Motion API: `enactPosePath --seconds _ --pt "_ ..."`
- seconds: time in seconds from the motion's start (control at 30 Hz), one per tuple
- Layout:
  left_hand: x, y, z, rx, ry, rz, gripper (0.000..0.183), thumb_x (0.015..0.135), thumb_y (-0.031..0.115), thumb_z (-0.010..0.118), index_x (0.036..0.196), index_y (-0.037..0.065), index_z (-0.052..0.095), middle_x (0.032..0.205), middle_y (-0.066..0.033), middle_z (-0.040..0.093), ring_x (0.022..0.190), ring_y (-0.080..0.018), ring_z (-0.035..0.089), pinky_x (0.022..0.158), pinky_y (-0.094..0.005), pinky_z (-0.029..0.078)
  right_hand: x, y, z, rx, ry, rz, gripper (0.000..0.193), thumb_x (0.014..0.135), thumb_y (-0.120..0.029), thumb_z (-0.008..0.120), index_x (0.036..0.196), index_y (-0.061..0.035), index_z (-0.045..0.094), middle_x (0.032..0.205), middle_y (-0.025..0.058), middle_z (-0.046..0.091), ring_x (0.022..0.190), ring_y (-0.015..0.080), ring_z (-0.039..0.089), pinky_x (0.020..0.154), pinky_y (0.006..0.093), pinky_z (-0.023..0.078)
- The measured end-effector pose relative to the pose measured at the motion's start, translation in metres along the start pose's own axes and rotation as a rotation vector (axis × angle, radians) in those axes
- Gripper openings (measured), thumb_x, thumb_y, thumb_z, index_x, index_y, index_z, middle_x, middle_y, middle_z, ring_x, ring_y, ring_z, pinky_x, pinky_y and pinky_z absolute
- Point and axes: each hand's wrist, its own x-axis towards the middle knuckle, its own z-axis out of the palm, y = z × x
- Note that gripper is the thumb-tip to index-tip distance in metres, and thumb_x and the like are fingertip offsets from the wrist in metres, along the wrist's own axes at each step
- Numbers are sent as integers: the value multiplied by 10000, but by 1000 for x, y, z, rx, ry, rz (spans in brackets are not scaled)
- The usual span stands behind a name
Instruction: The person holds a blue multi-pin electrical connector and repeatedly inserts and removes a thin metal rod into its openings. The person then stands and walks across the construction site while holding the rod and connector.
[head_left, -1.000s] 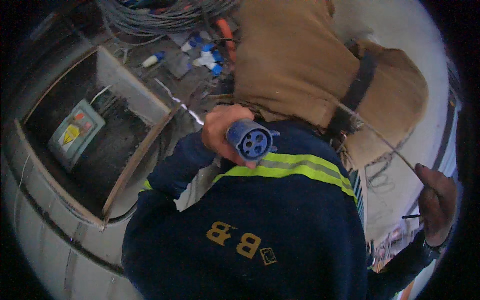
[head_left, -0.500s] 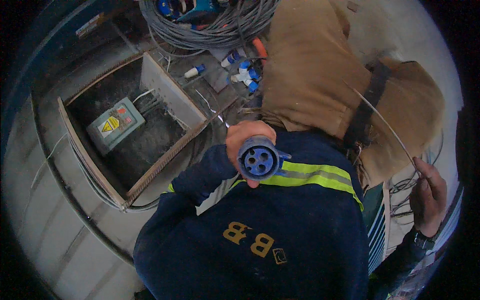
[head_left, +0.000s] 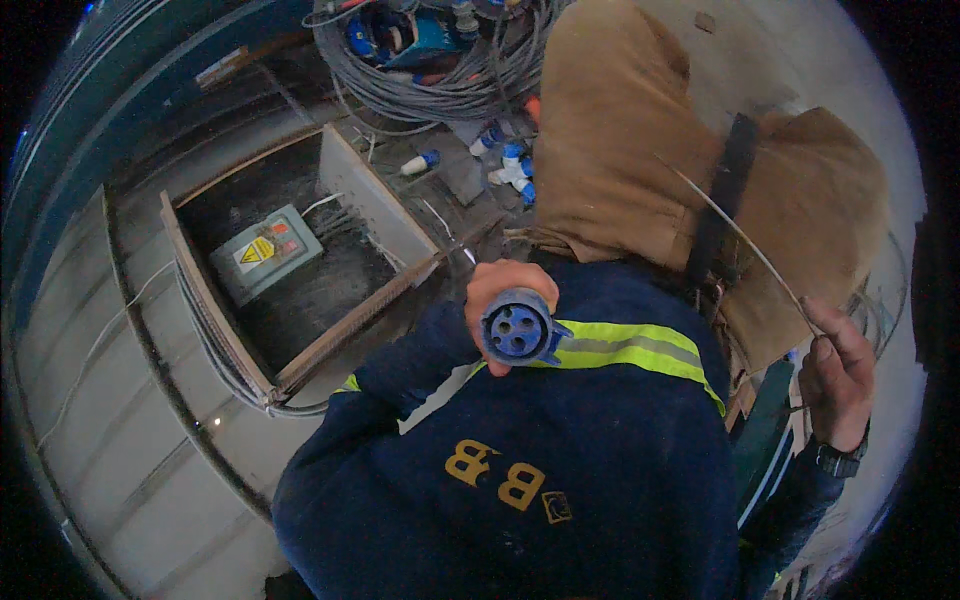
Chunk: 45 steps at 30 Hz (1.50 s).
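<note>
Above grey floor [head_left: 110, 440], blue connector [head_left: 517, 332]

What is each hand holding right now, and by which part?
Left hand: blue connector, gripped around its body behind the socket face. Right hand: thin rod, held near its lower end.

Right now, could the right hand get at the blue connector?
Probably yes: the blue connector in the left hand has its holed face bare and nothing visible blocks the way, though the right hand holds a thin rod.

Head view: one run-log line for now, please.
left hand: gripping blue connector, holes toward camera | right hand: holding thin rod | at left: grey box inside open-topped crate
</note>
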Motion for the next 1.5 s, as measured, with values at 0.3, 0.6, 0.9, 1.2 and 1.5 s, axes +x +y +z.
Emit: enactPosePath --seconds 0.3,0.6,0.9,1.2,1.5 --pt "-28 31 3 339 298 -387 884 444 634 892 1026 17 642 932 -91 680 805 -210 682 745 -319 538 12 10 4 -46 -42 -50 397 907 -293 616 1185 -13 654 916 -42 592 617 29 419 551 195 302" --pt "-50 43 -10 553 436 -306 950 511 733 823 1081 3 611 939 -97 667 838 -202 669 757 -325 541 26 0 20 -123 -111 -72 386 906 -275 603 1191 -19 651 897 -29 595 622 40 421 567 199 312" --pt "-54 45 -2 773 535 -222 931 512 689 850 1072 -11 600 903 -105 663 794 -200 667 700 -310 536 33 1 14 -106 -166 -34 387 903 -264 591 1207 -31 644 896 -28 592 604 41 424 544 199 315" --pt "-7 1 -13 717 274 68 849 494 657 861 990 11 624 813 -100 661 660 -285 663 601 -350 520 11 -14 49 -226 -18 -117 329 922 -84 538 1234 -38 629 1054 46 644 888 159 590 777 269 452" --pt "32 -22 2 453 15 110 795 478 618 882 920 7 629 764 -109 642 635 -285 654 580 -358 512 29 -23 156 -461 -365 -631 555 782 -108 755 1293 -38 549 1100 189 602 957 369 623 817 398 514"
